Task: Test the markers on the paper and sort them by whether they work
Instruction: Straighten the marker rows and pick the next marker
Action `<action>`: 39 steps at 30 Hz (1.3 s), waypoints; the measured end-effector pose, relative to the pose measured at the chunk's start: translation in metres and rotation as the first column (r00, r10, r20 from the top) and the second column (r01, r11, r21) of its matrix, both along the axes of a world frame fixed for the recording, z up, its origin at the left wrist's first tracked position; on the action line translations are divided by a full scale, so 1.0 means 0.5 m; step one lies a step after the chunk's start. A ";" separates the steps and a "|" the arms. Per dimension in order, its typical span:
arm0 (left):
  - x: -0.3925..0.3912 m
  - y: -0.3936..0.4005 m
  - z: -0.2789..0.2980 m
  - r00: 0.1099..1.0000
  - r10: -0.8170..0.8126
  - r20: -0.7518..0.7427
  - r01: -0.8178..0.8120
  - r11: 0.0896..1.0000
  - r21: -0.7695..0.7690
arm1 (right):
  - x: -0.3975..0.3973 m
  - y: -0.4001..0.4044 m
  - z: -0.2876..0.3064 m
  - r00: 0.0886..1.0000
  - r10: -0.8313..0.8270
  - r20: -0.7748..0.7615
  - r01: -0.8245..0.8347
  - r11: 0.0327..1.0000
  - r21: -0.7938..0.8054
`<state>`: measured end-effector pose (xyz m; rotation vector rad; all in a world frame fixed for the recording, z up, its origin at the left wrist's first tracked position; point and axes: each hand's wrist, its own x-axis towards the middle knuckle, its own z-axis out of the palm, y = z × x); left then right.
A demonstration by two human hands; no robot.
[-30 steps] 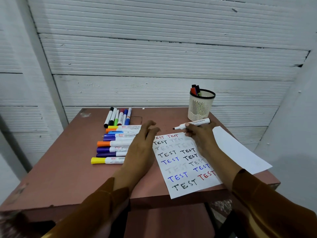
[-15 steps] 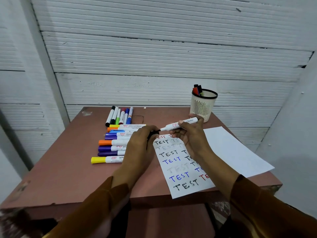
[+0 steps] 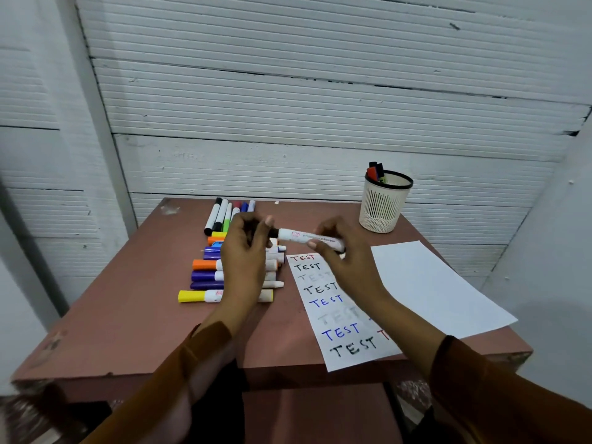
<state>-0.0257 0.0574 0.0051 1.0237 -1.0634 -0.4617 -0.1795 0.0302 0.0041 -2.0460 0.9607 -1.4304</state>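
A white-barrelled marker (image 3: pixel 306 237) is held level above the table between both hands. My right hand (image 3: pixel 344 254) grips its barrel. My left hand (image 3: pixel 246 248) curls round its black cap end. Beneath my right forearm lies the test paper (image 3: pixel 344 334), covered with the word TEST in black, blue, red and faint grey. A row of capped markers (image 3: pixel 205 277) in yellow, purple, orange and blue lies left of the paper, partly hidden by my left hand. Several more markers (image 3: pixel 221 216) lie side by side at the table's back.
A white mesh pen cup (image 3: pixel 382 203) with a black rim stands at the back right, holding a few markers. A blank white sheet (image 3: pixel 429 283) lies right of the test paper. The reddish-brown table (image 3: pixel 128 315) backs onto a white ribbed wall.
My right hand lifted the marker off the table. My left hand rose from the paper's edge and closed on the cap end. The camera view shifted slightly.
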 end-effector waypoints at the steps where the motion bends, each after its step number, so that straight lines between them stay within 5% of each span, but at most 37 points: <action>1: -0.001 -0.002 0.003 0.998 0.023 -0.063 -0.022 1.000 0.012 | 0.011 0.011 -0.004 0.994 -0.023 -0.107 0.011 0.993 -0.116; 6: 0.006 -0.018 0.019 0.860 -0.010 -0.509 0.047 0.997 0.060 | 0.065 0.048 -0.002 0.831 -0.383 -0.403 0.083 0.803 -0.590; 10: 0.018 -0.009 0.034 0.770 -0.036 -0.637 0.065 0.998 0.022 | 0.102 0.062 0.011 0.770 -0.456 -0.447 0.118 0.790 -0.602; 12: 0.026 -0.007 0.038 0.779 -0.035 -0.626 0.052 0.999 0.009 | 0.121 0.077 0.016 0.825 -0.343 -0.448 0.134 0.890 -0.436; 14: 0.033 -0.006 0.040 0.795 -0.021 -0.606 0.033 0.999 0.009 | 0.134 0.081 0.025 0.924 -0.082 -0.374 0.064 0.996 -0.061; 16: 0.045 -0.003 0.037 0.814 -0.006 -0.581 0.017 1.000 0.014 | 0.140 0.075 0.037 0.983 0.077 -0.169 -0.034 0.970 0.242; 21: 0.096 0.026 0.021 0.969 0.021 -0.245 -0.011 0.999 0.043 | 0.135 0.042 0.039 0.991 0.112 -0.071 -0.088 0.955 0.283; 27: 0.179 0.038 -0.002 0.978 0.209 0.006 -0.209 0.976 0.055 | 0.146 0.029 -0.031 0.880 -0.154 -0.449 0.136 0.988 -0.071; 34: 0.216 0.036 -0.038 0.902 0.302 0.308 -0.341 0.937 0.080 | 0.167 0.030 -0.067 0.767 -0.315 -0.559 0.132 0.930 -0.343; 39: 0.208 0.032 -0.063 0.713 0.240 0.659 -0.391 0.916 0.089 | 0.166 0.031 -0.078 0.701 -0.338 -0.629 0.063 0.907 -0.416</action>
